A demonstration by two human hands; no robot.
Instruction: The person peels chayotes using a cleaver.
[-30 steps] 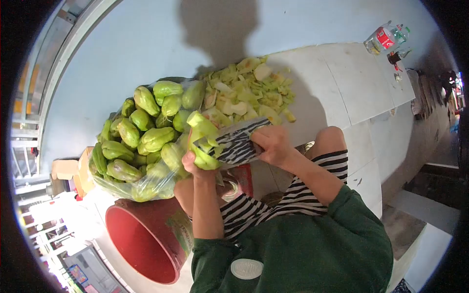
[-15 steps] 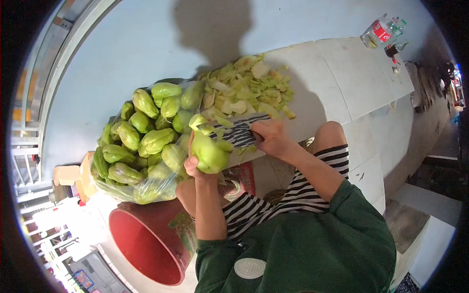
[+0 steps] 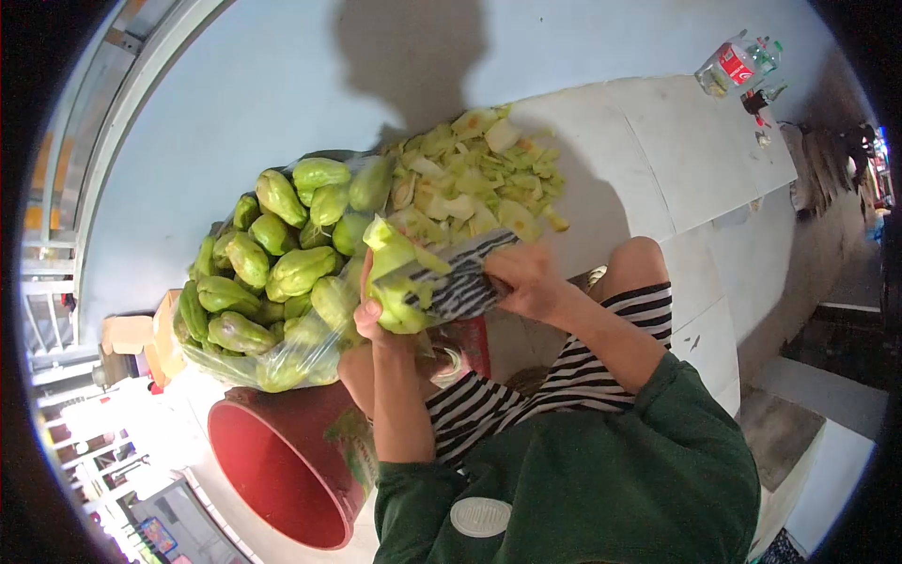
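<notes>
My left hand (image 3: 370,320) is closed round a pale green chayote (image 3: 399,268), partly peeled, holding it up over my lap. In my right hand (image 3: 528,277) is a broad-bladed knife (image 3: 460,277), its blade marked by wavy black and white stripes like those of my shorts. The blade lies against the right side of the chayote, with scraps of peel on it. Just beyond, a heap of chayote peels (image 3: 474,174) is spread over the tiled ledge. To the left, a clear plastic bag (image 3: 324,352) is full of unpeeled chayotes (image 3: 249,261).
A red bucket (image 3: 282,470) lies tipped below the bag, its mouth facing left. Cardboard (image 3: 167,338) is behind it. A plastic bottle with a red label (image 3: 733,64) and a small dark bottle (image 3: 763,97) stand at the ledge's far right. A blue-white wall (image 3: 254,85) backs the ledge.
The knife has moved down and towards me along the chayote, and its blade is now more tilted. More pale flesh shows on the chayote. My left hand has barely moved.
</notes>
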